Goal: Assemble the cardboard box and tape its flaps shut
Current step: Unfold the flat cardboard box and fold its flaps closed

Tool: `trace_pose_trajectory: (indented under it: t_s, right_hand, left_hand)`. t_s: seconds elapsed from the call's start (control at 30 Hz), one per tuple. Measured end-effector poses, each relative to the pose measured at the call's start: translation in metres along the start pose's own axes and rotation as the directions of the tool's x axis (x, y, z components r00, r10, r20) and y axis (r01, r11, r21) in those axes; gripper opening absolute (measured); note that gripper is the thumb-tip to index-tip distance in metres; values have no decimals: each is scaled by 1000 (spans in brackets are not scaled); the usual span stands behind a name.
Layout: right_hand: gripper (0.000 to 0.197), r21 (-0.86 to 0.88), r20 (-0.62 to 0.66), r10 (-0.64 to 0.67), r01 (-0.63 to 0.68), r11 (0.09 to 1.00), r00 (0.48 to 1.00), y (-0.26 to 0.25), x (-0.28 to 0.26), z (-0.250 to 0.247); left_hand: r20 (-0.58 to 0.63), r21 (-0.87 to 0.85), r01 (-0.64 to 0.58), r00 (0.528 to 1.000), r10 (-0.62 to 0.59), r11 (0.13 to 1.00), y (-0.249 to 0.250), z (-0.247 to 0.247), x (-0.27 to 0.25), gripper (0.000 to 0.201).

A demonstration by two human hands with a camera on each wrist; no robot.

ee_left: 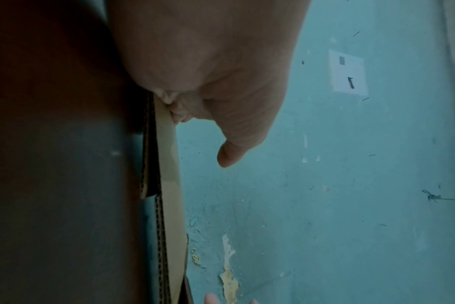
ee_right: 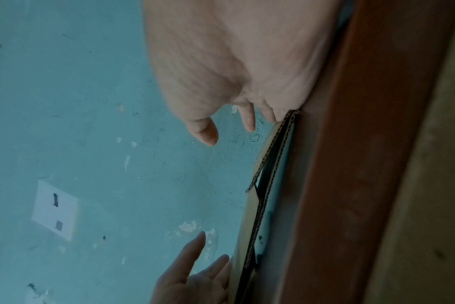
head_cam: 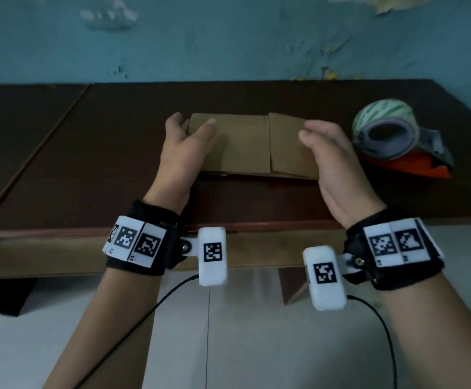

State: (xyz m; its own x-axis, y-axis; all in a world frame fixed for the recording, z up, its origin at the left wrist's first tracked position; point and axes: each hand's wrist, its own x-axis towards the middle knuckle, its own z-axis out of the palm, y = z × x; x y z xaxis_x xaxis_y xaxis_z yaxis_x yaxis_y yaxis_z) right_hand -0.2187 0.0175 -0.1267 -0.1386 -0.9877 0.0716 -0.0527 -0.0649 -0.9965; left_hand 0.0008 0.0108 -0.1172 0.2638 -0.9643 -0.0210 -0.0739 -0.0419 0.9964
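Note:
A flattened brown cardboard box lies on the dark wooden table, its flaps folded flat. My left hand is at the box's left end. Its fingers curl against that edge and the thumb sits just over the top face. The left wrist view shows those curled fingers touching the cardboard box, with the thumb a little apart. My right hand hovers over the box's right end with loosely bent fingers. In the right wrist view its outer fingers reach the corrugated edge of the box; thumb and forefinger are free.
A tape dispenser with a green-and-white striped roll and an orange handle lies on the table just right of my right hand. A peeling blue wall stands behind the table. The table's front edge is near my wrists.

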Motion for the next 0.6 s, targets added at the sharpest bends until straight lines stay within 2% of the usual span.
trace_pose_trajectory:
  t_s: [0.17,0.4,0.5,0.6]
  right_hand:
    - [64,-37,-38,5,-7,999,999,-6,-20,4]
    - [54,52,-87,18,-13,999,996,-20,-46,-2]
    - [53,63,-88,0,6,998,996,-31,-53,-1]
    - [52,95,-105,-46,56,994,993,-42,-61,0]
  left_hand:
    - [-55,-67,-32,998,29,997,1,-3,-22,77]
    - [-112,-258,-25,994,-5,966,6,-17,-61,62]
    - [-145,-307,-44,989,-1,951,8,-25,-76,47]
    - [-96,-289,-44,995,17,956,12,-30,-85,36]
